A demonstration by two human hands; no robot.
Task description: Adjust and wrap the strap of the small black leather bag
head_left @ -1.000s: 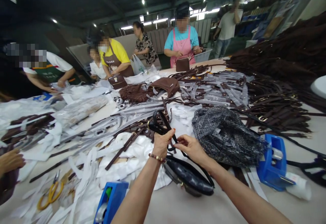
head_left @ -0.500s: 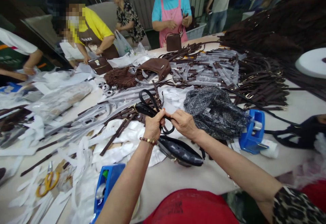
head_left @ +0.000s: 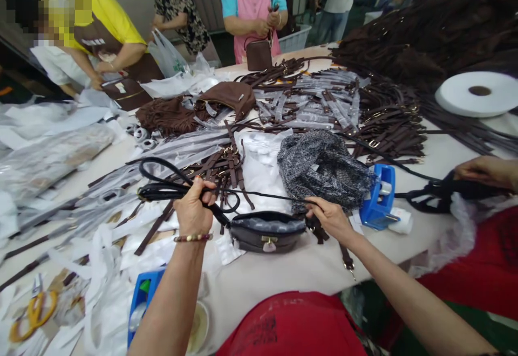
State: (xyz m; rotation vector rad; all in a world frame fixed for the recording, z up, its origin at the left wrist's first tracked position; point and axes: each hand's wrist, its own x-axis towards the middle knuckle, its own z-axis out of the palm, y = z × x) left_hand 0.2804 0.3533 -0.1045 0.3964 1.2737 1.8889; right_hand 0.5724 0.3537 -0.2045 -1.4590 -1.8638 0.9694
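Left hand (head_left: 193,211) fisted on looped black strap (head_left: 162,183); right hand (head_left: 329,217) pinches strap's thin far end. Small black bag (head_left: 265,231) sits near tabletop's near edge, between hands. Risk: taut strap snags brown strap pile (head_left: 226,167) or drags bag off edge. Tweed bag (head_left: 321,164), blue tape dispenser (head_left: 378,197) crowd right side.

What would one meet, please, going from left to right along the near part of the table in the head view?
Yellow-handled scissors → blue tape dispenser → left hand gripping black looped straps → small black handbag → right hand → second blue tape dispenser → another person's hand.
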